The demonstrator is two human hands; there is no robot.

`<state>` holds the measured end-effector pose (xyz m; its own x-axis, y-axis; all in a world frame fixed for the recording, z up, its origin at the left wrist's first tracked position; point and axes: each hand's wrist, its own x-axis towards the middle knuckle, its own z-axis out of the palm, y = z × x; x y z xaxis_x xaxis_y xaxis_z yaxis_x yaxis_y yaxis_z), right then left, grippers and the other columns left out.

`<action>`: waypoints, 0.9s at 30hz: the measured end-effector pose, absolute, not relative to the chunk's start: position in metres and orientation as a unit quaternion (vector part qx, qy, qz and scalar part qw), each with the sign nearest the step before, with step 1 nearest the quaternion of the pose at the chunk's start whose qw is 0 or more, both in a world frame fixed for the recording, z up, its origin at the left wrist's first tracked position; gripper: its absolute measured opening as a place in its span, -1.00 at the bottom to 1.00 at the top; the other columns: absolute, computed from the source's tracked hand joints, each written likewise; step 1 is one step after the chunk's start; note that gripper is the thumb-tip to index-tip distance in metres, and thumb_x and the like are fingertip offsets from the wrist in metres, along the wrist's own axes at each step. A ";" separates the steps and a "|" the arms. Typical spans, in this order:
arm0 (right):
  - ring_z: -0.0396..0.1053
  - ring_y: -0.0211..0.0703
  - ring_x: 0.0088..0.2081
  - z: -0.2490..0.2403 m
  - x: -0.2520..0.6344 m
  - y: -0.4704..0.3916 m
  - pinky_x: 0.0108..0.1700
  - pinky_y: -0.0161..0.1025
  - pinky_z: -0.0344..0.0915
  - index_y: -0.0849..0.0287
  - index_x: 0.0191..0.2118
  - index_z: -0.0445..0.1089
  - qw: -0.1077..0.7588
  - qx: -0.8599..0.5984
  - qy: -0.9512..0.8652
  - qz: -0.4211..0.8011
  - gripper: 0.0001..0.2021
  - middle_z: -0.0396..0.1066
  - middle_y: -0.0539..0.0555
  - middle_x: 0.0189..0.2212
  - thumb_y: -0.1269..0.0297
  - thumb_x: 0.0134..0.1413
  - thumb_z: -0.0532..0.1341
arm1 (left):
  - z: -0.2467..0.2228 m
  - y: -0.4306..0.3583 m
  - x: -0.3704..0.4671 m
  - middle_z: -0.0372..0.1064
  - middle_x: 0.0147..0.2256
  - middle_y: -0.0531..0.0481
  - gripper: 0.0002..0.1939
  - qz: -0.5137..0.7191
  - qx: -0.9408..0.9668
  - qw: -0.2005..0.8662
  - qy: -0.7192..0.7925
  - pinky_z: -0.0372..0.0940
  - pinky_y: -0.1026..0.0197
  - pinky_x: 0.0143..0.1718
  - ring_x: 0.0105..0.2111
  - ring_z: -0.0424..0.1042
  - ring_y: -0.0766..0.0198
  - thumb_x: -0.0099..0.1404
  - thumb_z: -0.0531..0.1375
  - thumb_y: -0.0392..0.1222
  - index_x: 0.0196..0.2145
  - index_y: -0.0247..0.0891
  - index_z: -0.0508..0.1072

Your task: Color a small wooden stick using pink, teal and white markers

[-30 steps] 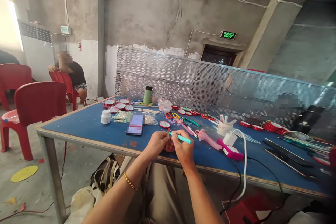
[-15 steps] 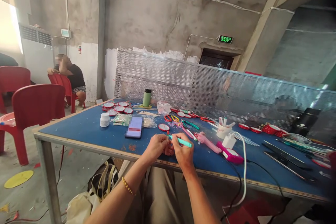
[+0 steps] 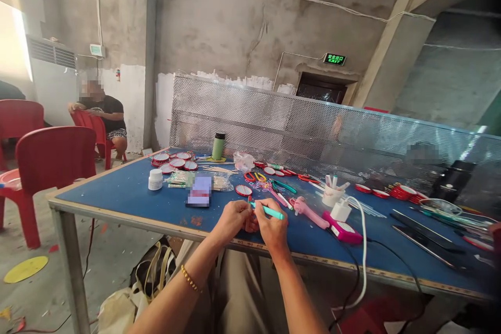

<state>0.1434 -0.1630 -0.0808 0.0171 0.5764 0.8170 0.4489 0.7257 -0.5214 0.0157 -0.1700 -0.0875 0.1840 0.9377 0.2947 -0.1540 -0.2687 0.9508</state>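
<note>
My right hand [image 3: 273,223] grips a turquoise marker pen [image 3: 271,211], its tip pointing left toward my other hand. Pinched in my left hand [image 3: 235,217] is a small thing with a red end [image 3: 249,199]; the fingers hide most of it and I cannot make out its kind. Both hands are close together above the table's front edge. Just beyond them lies a round red-rimmed disc [image 3: 243,190] with a pale face. A phone [image 3: 200,191] rests to the left of my hands, and a pink stick-like tool [image 3: 313,213] to the right.
A white bottle [image 3: 155,179], a green flask [image 3: 218,146] and a pen cup [image 3: 332,194] stand on the blue table [image 3: 129,190]. Several red-rimmed discs [image 3: 178,163], pliers [image 3: 284,186] and a magenta box with cables [image 3: 344,228] lie around. A person [image 3: 102,115] sits at the left.
The marker in my right hand has shifted very slightly left. The seated person has lowered an arm from the head onto the chair back.
</note>
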 end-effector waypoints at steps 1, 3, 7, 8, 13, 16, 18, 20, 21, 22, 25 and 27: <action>0.29 -0.25 -0.59 -0.081 0.144 -0.163 -0.51 -0.33 0.28 0.14 -0.47 0.35 0.612 -0.367 -0.698 0.054 -0.75 0.35 -0.04 -0.62 0.16 0.19 0.17 | -0.088 -0.170 0.016 0.34 -0.62 0.07 -0.75 0.542 0.585 0.500 0.336 0.40 0.23 -0.46 -0.60 0.42 0.28 0.14 0.16 -0.06 -0.56 -0.25 0.29; 0.30 -0.25 -0.59 -0.082 0.144 -0.162 -0.51 -0.32 0.28 0.14 -0.47 0.34 0.617 -0.368 -0.693 0.059 -0.75 0.35 -0.04 -0.63 0.16 0.19 0.17 | -0.088 -0.169 0.015 0.33 -0.63 0.07 -0.75 0.541 0.591 0.495 0.336 0.40 0.22 -0.46 -0.61 0.41 0.28 0.15 0.16 -0.04 -0.56 -0.25 0.30; 0.34 -0.22 -0.56 -0.083 0.144 -0.161 -0.50 -0.32 0.29 0.14 -0.46 0.35 0.624 -0.370 -0.685 0.067 -0.76 0.39 -0.02 -0.60 0.17 0.19 0.16 | -0.087 -0.170 0.016 0.36 -0.60 0.05 -0.73 0.541 0.586 0.504 0.332 0.41 0.20 -0.46 -0.60 0.43 0.27 0.15 0.17 -0.01 -0.54 -0.26 0.32; 0.34 -0.22 -0.55 -0.083 0.144 -0.161 -0.50 -0.32 0.28 0.14 -0.46 0.35 0.622 -0.371 -0.686 0.067 -0.76 0.40 -0.01 -0.59 0.17 0.19 0.16 | -0.086 -0.171 0.016 0.37 -0.59 0.04 -0.73 0.542 0.582 0.508 0.330 0.42 0.19 -0.47 -0.59 0.44 0.26 0.14 0.18 -0.01 -0.54 -0.26 0.32; 0.34 -0.22 -0.54 -0.083 0.144 -0.160 -0.50 -0.32 0.28 0.15 -0.45 0.35 0.618 -0.373 -0.689 0.059 -0.77 0.40 -0.01 -0.59 0.18 0.18 0.16 | -0.083 -0.174 0.016 0.35 -0.61 0.07 -0.75 0.544 0.579 0.512 0.327 0.42 0.20 -0.46 -0.61 0.42 0.29 0.13 0.18 -0.04 -0.54 -0.26 0.31; 0.32 -0.24 -0.55 -0.083 0.144 -0.161 -0.49 -0.33 0.28 0.15 -0.46 0.35 0.618 -0.371 -0.691 0.057 -0.77 0.38 -0.02 -0.60 0.18 0.19 0.15 | -0.084 -0.174 0.016 0.37 -0.59 0.06 -0.76 0.545 0.577 0.509 0.333 0.42 0.21 -0.47 -0.60 0.43 0.28 0.11 0.18 -0.04 -0.54 -0.26 0.31; 0.30 -0.26 -0.56 -0.082 0.144 -0.162 -0.49 -0.34 0.27 0.16 -0.46 0.34 0.617 -0.370 -0.692 0.056 -0.76 0.36 -0.04 -0.61 0.18 0.19 0.16 | -0.084 -0.173 0.016 0.37 -0.58 0.06 -0.75 0.546 0.578 0.506 0.336 0.42 0.20 -0.46 -0.58 0.44 0.27 0.12 0.17 -0.04 -0.54 -0.26 0.30; 0.29 -0.27 -0.57 -0.081 0.143 -0.163 -0.49 -0.35 0.26 0.16 -0.47 0.34 0.617 -0.369 -0.693 0.056 -0.75 0.35 -0.05 -0.62 0.17 0.19 0.16 | -0.085 -0.173 0.016 0.37 -0.59 0.06 -0.76 0.547 0.578 0.503 0.336 0.42 0.20 -0.46 -0.58 0.45 0.26 0.12 0.16 -0.05 -0.54 -0.26 0.29; 0.28 -0.27 -0.58 -0.081 0.143 -0.163 -0.50 -0.35 0.26 0.16 -0.47 0.34 0.616 -0.368 -0.694 0.056 -0.75 0.34 -0.05 -0.62 0.17 0.19 0.17 | -0.085 -0.172 0.016 0.37 -0.60 0.06 -0.77 0.548 0.578 0.503 0.336 0.42 0.19 -0.47 -0.58 0.45 0.25 0.12 0.16 -0.06 -0.54 -0.26 0.29; 0.28 -0.28 -0.58 -0.081 0.143 -0.163 -0.50 -0.35 0.26 0.16 -0.47 0.34 0.615 -0.367 -0.695 0.057 -0.75 0.34 -0.05 -0.62 0.17 0.19 0.17 | -0.086 -0.172 0.016 0.36 -0.61 0.06 -0.78 0.548 0.577 0.503 0.336 0.42 0.19 -0.47 -0.58 0.45 0.25 0.12 0.16 -0.07 -0.54 -0.26 0.29; 0.28 -0.27 -0.57 -0.081 0.143 -0.163 -0.50 -0.35 0.26 0.16 -0.47 0.34 0.613 -0.367 -0.698 0.055 -0.75 0.35 -0.04 -0.61 0.17 0.19 0.17 | -0.087 -0.171 0.016 0.36 -0.62 0.05 -0.79 0.548 0.576 0.504 0.337 0.42 0.19 -0.48 -0.60 0.43 0.26 0.12 0.15 -0.08 -0.55 -0.26 0.30; 0.29 -0.27 -0.57 -0.082 0.143 -0.163 -0.50 -0.35 0.27 0.16 -0.47 0.34 0.612 -0.370 -0.697 0.056 -0.75 0.35 -0.04 -0.61 0.17 0.19 0.17 | -0.087 -0.170 0.016 0.36 -0.63 0.05 -0.78 0.548 0.580 0.501 0.336 0.42 0.19 -0.48 -0.61 0.43 0.26 0.12 0.15 -0.08 -0.55 -0.27 0.31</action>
